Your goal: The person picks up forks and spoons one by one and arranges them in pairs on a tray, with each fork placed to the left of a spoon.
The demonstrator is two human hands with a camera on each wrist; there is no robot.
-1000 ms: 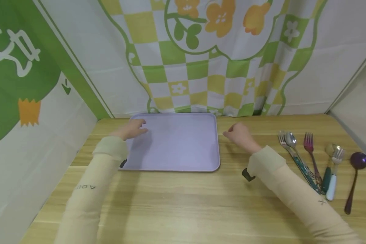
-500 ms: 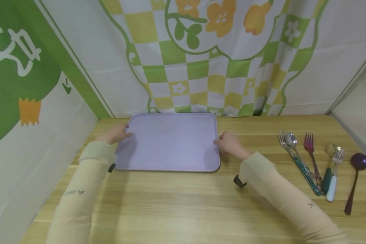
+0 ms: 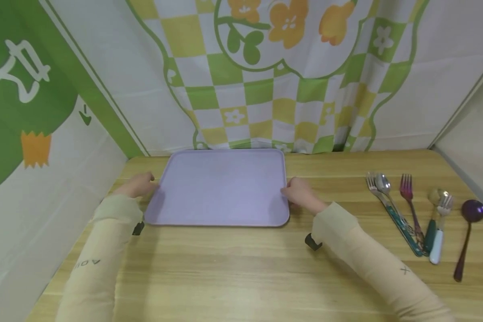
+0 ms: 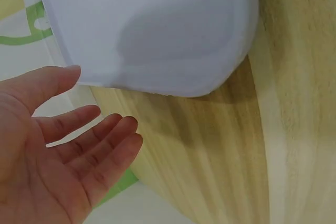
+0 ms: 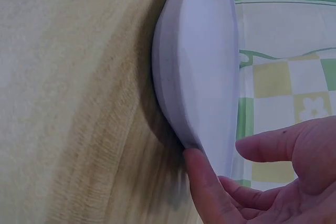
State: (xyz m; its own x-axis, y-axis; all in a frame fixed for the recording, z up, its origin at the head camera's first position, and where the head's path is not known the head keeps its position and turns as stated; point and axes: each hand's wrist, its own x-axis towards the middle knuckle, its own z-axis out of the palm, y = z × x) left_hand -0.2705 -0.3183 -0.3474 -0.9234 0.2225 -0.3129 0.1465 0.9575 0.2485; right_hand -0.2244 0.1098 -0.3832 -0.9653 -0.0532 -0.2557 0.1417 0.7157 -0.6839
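A pale lilac rectangular tray [image 3: 225, 188] lies on the wooden table against the curtain. At its left side is my left hand [image 3: 134, 184], its fingers loosely bent and spread from the thumb. In the left wrist view the thumb [image 4: 65, 78] reaches the tray's rim, while the other fingers [image 4: 113, 153] stay just outside it with nothing between. My right hand [image 3: 302, 193] is at the tray's right edge. The right wrist view has an index fingertip [image 5: 195, 157] touching the outside of the rim and the thumb [image 5: 262, 146] held apart above the tray.
To the right lie a fork [image 3: 386, 202] and a spoon [image 3: 383, 182] side by side, a purple fork [image 3: 406, 190], a green-handled spoon [image 3: 430, 232], a light-blue-handled fork [image 3: 436, 246] and a dark purple ladle [image 3: 472, 211]. A checked curtain [image 3: 257, 98] hangs behind.
My left hand has moved left and toward me, from over the tray to its left edge. My right hand has come left to the tray's right edge. The tray stays put.
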